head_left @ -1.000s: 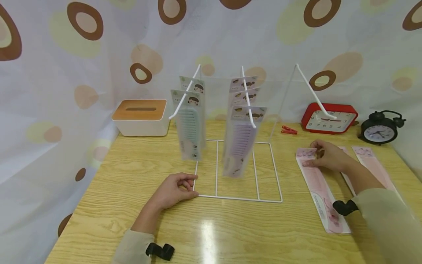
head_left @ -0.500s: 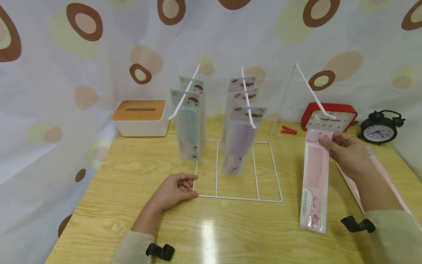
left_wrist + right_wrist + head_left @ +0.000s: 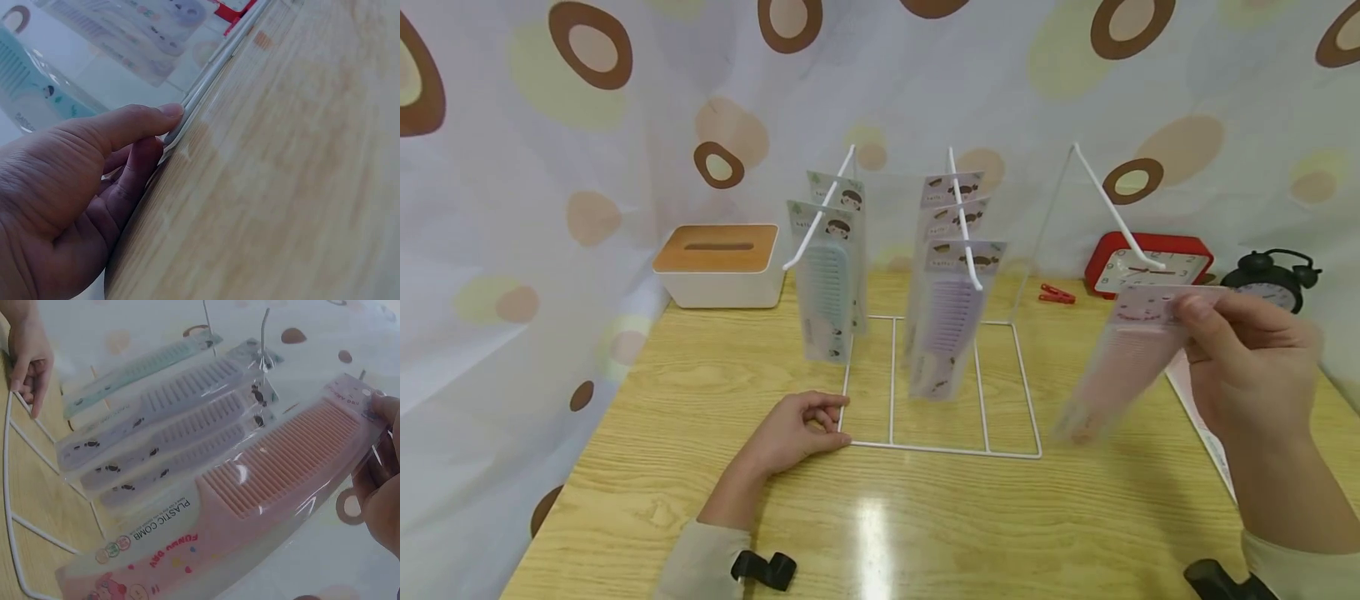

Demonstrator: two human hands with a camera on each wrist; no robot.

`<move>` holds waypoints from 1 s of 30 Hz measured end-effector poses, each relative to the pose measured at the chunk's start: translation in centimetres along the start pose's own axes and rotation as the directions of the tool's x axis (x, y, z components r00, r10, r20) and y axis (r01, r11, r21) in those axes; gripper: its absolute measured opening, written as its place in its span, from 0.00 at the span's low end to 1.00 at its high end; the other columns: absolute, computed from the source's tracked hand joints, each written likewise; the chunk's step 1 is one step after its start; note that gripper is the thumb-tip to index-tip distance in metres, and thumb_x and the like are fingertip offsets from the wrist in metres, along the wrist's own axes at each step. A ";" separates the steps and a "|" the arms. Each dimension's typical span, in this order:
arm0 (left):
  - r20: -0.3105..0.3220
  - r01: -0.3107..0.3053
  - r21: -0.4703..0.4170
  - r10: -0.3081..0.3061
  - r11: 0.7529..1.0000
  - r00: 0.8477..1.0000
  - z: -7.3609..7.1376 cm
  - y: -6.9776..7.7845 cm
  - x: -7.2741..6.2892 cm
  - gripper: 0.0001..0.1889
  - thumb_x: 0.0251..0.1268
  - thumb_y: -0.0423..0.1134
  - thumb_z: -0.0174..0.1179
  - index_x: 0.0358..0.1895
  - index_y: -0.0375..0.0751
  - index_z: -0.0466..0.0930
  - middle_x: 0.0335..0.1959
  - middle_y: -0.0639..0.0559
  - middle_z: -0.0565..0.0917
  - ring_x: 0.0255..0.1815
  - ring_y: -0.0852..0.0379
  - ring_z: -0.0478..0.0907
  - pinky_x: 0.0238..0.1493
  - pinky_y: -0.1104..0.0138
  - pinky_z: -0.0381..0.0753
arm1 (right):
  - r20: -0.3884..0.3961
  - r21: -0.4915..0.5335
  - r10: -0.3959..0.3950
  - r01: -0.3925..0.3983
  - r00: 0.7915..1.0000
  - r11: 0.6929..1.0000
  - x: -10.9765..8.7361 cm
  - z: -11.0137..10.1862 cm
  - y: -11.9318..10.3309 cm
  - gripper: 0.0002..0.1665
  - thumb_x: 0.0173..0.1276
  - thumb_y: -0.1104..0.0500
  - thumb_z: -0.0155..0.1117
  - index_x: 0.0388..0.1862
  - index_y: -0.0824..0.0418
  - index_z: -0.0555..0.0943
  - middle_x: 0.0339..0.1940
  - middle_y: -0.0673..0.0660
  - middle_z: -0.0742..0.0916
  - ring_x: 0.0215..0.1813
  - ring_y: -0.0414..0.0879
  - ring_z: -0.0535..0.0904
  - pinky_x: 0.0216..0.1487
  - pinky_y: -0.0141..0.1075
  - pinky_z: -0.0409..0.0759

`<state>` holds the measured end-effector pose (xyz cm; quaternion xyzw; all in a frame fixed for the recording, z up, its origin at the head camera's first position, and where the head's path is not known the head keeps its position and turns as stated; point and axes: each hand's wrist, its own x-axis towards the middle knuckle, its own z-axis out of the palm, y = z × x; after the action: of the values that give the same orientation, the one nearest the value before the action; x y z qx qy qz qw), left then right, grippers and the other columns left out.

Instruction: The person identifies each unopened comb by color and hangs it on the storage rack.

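Observation:
My right hand (image 3: 1255,358) pinches the top end of a packaged pink comb (image 3: 1138,342) between thumb and fingers. The comb hangs tilted above the table, right of a white wire display rack (image 3: 940,450). In the right wrist view the pink comb (image 3: 269,481) fills the middle, teeth showing through clear wrap. My left hand (image 3: 797,429) pinches the rack's front left corner, thumb on the wire (image 3: 203,90) in the left wrist view. Packaged green combs (image 3: 827,292) hang on the rack's left hook, several purple ones (image 3: 951,321) on the middle hook. The right hook (image 3: 1116,204) bears nothing.
Another pink comb package (image 3: 1202,417) lies on the table, partly behind my right hand. Along the back stand a tissue box (image 3: 722,279), a red clock (image 3: 1150,265) and a black alarm clock (image 3: 1262,279). A red clothespin (image 3: 1056,294) lies nearby.
My right hand has picked a pink comb package up off the table, raised it and tilted its lower end toward the rack. The left hand has stayed at the rack's corner.

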<state>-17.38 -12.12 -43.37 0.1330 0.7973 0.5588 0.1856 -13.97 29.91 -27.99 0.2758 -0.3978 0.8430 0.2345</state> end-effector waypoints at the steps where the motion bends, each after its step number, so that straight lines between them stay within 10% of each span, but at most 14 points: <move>1: 0.002 0.001 -0.002 -0.001 1.000 1.000 0.0 0.0 0.0 0.29 0.56 0.36 0.74 0.62 0.32 0.78 0.40 0.42 0.83 0.37 0.56 0.78 0.40 0.72 0.79 | 0.008 -0.007 -0.027 0.027 1.000 1.000 0.0 0.7 -0.1 0.08 0.60 0.87 0.56 0.38 0.92 0.78 0.34 0.73 0.88 0.39 0.57 0.86 0.44 0.37 0.86; 8: -0.006 -0.004 0.003 0.004 1.000 1.000 0.1 -0.1 0.1 0.29 0.55 0.36 0.75 0.62 0.33 0.79 0.39 0.43 0.83 0.36 0.57 0.77 0.38 0.72 0.78 | -0.058 -0.122 -0.129 0.121 0.990 0.985 0.6 3.8 -0.2 0.07 0.58 0.85 0.61 0.37 0.90 0.79 0.31 0.70 0.89 0.35 0.54 0.86 0.45 0.36 0.86; 20: -0.006 0.003 -0.004 -0.003 1.000 1.000 0.0 -0.2 0.0 0.30 0.55 0.36 0.75 0.62 0.32 0.78 0.39 0.43 0.83 0.36 0.57 0.77 0.37 0.72 0.79 | -0.203 -0.261 -0.046 -0.009 0.978 0.965 2.4 3.2 1.5 0.06 0.59 0.85 0.60 0.36 0.88 0.81 0.26 0.63 0.87 0.26 0.47 0.78 0.28 0.28 0.80; 30: -0.005 -0.004 0.000 0.004 1.000 1.000 0.0 -0.2 0.1 0.29 0.55 0.36 0.75 0.62 0.32 0.79 0.39 0.42 0.84 0.36 0.58 0.78 0.38 0.72 0.79 | -0.305 -0.536 0.099 -0.257 0.947 0.804 8.2 -0.2 4.9 0.04 0.61 0.68 0.72 0.36 0.68 0.88 0.35 0.52 0.89 0.31 0.40 0.85 0.30 0.25 0.82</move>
<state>-17.49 -12.14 -43.55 0.1331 0.7976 0.5593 0.1825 -23.12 28.74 -25.42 0.0405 -0.6205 0.7330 0.2756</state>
